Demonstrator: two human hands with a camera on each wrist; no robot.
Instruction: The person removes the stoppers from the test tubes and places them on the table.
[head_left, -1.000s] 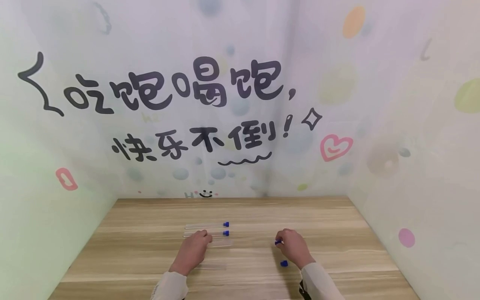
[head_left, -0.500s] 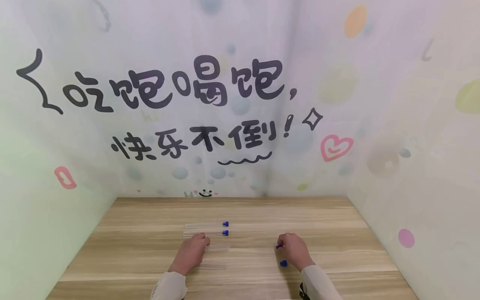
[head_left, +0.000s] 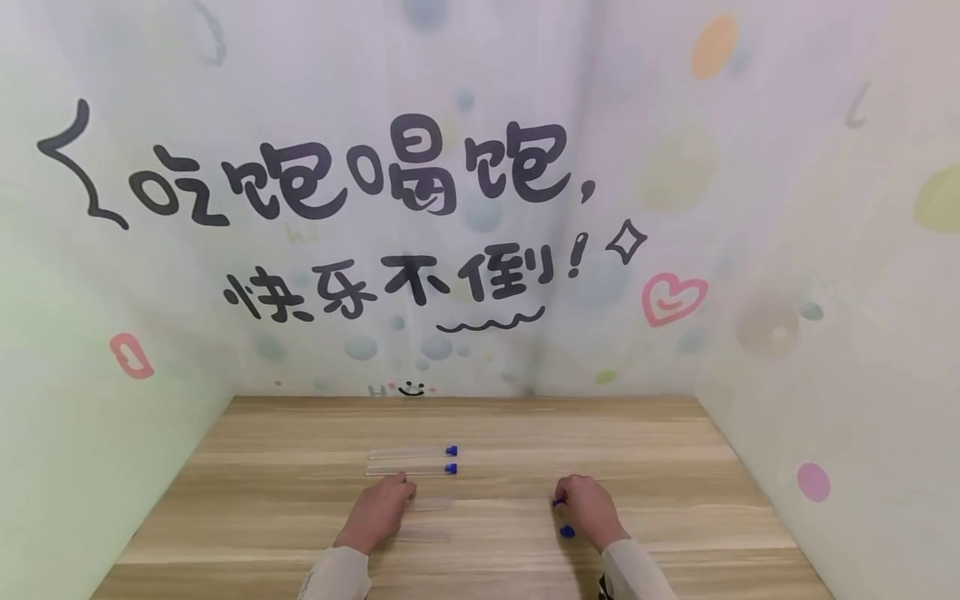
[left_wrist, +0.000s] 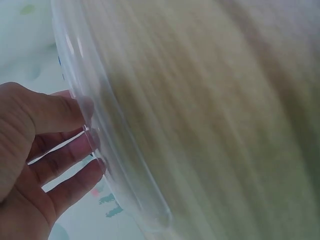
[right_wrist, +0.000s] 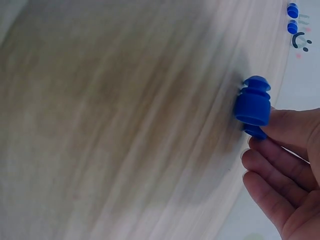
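My left hand (head_left: 378,510) pinches a clear test tube (head_left: 433,504) between thumb and fingertips, low over the wooden table. Nearer to me, a second uncapped test tube (head_left: 427,536) lies on the wood, its rounded end visible in the left wrist view (left_wrist: 161,212). To the right, my right hand (head_left: 591,510) pinches a blue stopper (right_wrist: 256,132) between thumb and forefinger; fingers partly hide it. Another blue stopper (head_left: 567,532) rests on the table just in front of that hand, ribbed and wider at one part in the right wrist view.
Two test tubes (head_left: 408,455) with blue stoppers (head_left: 451,468) lie side by side beyond my left hand, stoppered ends to the right. White printed walls (head_left: 480,358) border the wooden table (head_left: 510,575) at the back and sides.
My left hand has drawn the test tube toward me, away from the stoppered pair. My right hand has also come slightly nearer with its stopper. The other tubes and stopper stay put.
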